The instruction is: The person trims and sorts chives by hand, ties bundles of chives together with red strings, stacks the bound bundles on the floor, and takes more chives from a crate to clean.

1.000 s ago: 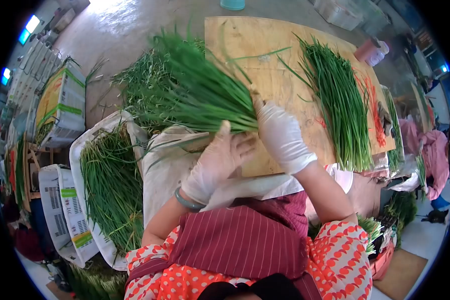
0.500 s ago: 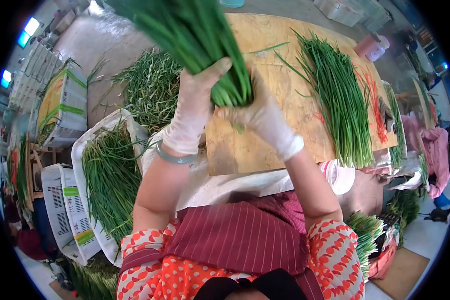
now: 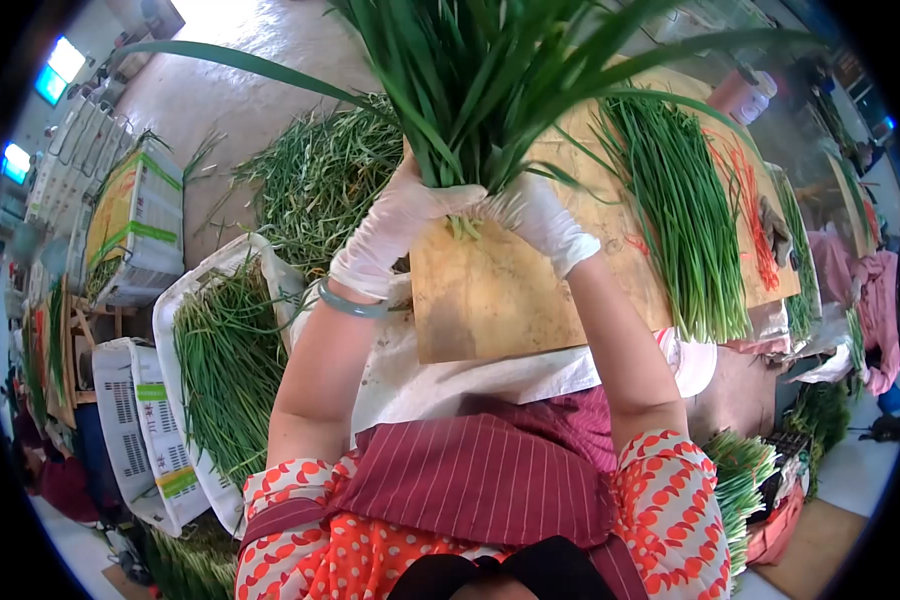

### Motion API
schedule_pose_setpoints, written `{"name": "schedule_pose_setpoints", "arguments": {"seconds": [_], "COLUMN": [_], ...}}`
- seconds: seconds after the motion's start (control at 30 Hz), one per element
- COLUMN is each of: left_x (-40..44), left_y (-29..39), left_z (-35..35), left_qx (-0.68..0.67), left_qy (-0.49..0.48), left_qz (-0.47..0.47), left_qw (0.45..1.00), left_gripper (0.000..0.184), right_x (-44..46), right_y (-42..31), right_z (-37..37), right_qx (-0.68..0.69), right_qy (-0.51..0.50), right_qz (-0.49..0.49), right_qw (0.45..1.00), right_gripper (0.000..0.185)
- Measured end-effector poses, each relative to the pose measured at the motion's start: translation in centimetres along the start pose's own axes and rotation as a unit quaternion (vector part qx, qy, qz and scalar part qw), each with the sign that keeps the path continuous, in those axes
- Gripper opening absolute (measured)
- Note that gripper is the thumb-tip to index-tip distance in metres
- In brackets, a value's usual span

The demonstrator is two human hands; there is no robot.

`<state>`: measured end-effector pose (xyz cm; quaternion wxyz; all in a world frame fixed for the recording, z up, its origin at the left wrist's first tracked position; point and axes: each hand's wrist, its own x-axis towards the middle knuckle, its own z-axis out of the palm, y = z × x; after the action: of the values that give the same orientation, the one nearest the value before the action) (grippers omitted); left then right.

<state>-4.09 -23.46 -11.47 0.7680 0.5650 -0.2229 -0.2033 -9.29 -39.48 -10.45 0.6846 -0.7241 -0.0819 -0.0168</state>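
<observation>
- A pale floor [image 3: 220, 90] is being partly hidden by a wooden board [image 3: 490, 310].
- Above it, a leafy green bunch [image 3: 470, 110] is being gripped near its base by the gloved left hand [image 3: 400, 220] and right hand [image 3: 542, 218], fingers closed.
- Rightward, laid-out greens [image 3: 680, 220] are being supported by the board, beside red ties [image 3: 752, 210].
- Leftward, more greens [image 3: 228, 365] are being held by a white crate [image 3: 170, 345].

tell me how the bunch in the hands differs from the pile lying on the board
The held bunch is clasped by the left hand and right hand; the laid-out pile lies on the wooden board. The held bunch fans wide, while the laid-out pile runs mostly parallel. Both have long green leaves.
</observation>
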Motion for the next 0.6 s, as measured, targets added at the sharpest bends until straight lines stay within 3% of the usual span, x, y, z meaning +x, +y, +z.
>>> {"name": "schedule_pose_setpoints", "arguments": {"seconds": [0.07, 0.1, 0.13, 0.17, 0.2, 0.23, 0.27, 0.3, 0.37, 0.4, 0.5, 0.57, 0.6], "left_x": [-0.1, 0.0, 0.2, 0.2, 0.7, 0.7, 0.5, 0.3, 0.4, 0.5, 0.0, -0.1, -0.2], "left_y": [0.8, 1.2, 1.7, 1.9, 1.7, 2.1, 2.9, 3.5, 3.8, 3.6, 3.1, 3.0, 3.0], "left_z": [0.1, 0.7, 1.6, 2.2, 2.1, 2.1, 2.0, 1.7, 0.4, -0.6, -1.5, -1.2, -0.9], "left_qx": [-0.016, -0.015, 0.05, 0.113, 0.034, 0.035, -0.027, -0.088, -0.149, -0.205, -0.289, -0.35, -0.38], "left_qy": [-0.051, -0.053, 0.027, 0.108, 0.108, 0.107, 0.125, 0.142, 0.122, 0.115, 0.135, 0.147, 0.154], "left_qz": [0.008, 0.008, 0.025, 0.042, 0.083, 0.083, 0.091, 0.099, 0.105, 0.086, 0.048, 0.025, 0.015], "left_qw": [0.999, 0.998, 0.998, 0.987, 0.99, 0.99, 0.988, 0.981, 0.976, 0.968, 0.946, 0.925, 0.912], "left_gripper": [0.079, 0.079, 0.073, 0.066, 0.05, 0.05, 0.045, 0.039, 0.035, 0.033, 0.028, 0.027, 0.026], "right_x": [0.5, 1.0, 1.5, 2.0, 2.6, 2.8, 2.7, 2.4, 1.4, 0.8, 1.1, -0.4, -0.9], "right_y": [0.0, 0.1, -0.1, -0.3, -0.6, -1.3, -2.3, -3.2, -4.8, -5.4, -2.2, -3.3, -3.7], "right_z": [0.1, 0.2, 0.4, 0.7, 1.1, 1.4, 1.5, 1.3, 0.2, 0.0, -2.1, -1.1, -0.5], "right_qx": [-0.032, -0.13, -0.227, -0.227, -0.245, -0.263, -0.296, -0.296, -0.091, -0.019, -0.059, -0.075, -0.076], "right_qy": [-0.002, 0.0, 0.002, 0.002, -0.007, -0.015, -0.022, -0.022, -0.11, -0.096, -0.064, -0.081, -0.146], "right_qz": [-0.013, -0.039, -0.063, -0.063, -0.047, -0.033, -0.035, -0.035, -0.005, 0.007, -0.026, 0.002, 0.102], "right_qw": [0.999, 0.991, 0.972, 0.972, 0.968, 0.964, 0.954, 0.954, 0.99, 0.995, 0.996, 0.994, 0.981], "right_gripper": [0.078, 0.076, 0.074, 0.074, 0.065, 0.057, 0.064, 0.064, 0.076, 0.079, 0.09, 0.085, 0.081]}}
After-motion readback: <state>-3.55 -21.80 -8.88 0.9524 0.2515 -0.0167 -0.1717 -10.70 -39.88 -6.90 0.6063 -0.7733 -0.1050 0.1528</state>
